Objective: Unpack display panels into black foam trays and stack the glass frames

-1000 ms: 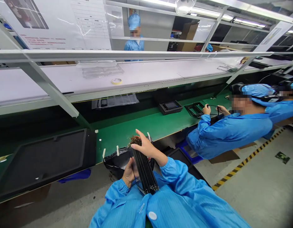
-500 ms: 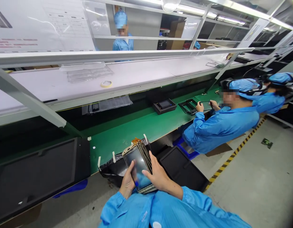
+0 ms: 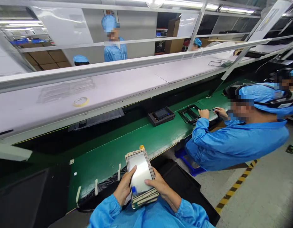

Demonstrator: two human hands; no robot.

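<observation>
A stack of display panels (image 3: 142,171) with pale frames is held in front of my body. The top panel has a shiny grey screen, a blue tab at its lower left corner and an orange flex piece at the far end. My left hand (image 3: 124,185) grips the stack's left side, thumb lying over the screen. On the other side my right hand (image 3: 160,185) is closed around the right edge, its thumb on the glass too. The fingers beneath the stack are hidden. Below and to the left hangs a black plastic bag (image 3: 103,188), taped to the bench edge.
The green bench (image 3: 101,152) runs ahead, carrying a black tray with a display (image 3: 161,115) and black frames (image 3: 189,114). A co-worker (image 3: 239,136) sits at the right. Black trays (image 3: 184,186) stand low beside me. Above is a white shelf (image 3: 127,79) with a tape roll (image 3: 80,101).
My view has turned right and the co-worker appears closer. The panel stack, fanned and tilted before, now sits more squarely between both hands, away from the bag's opening.
</observation>
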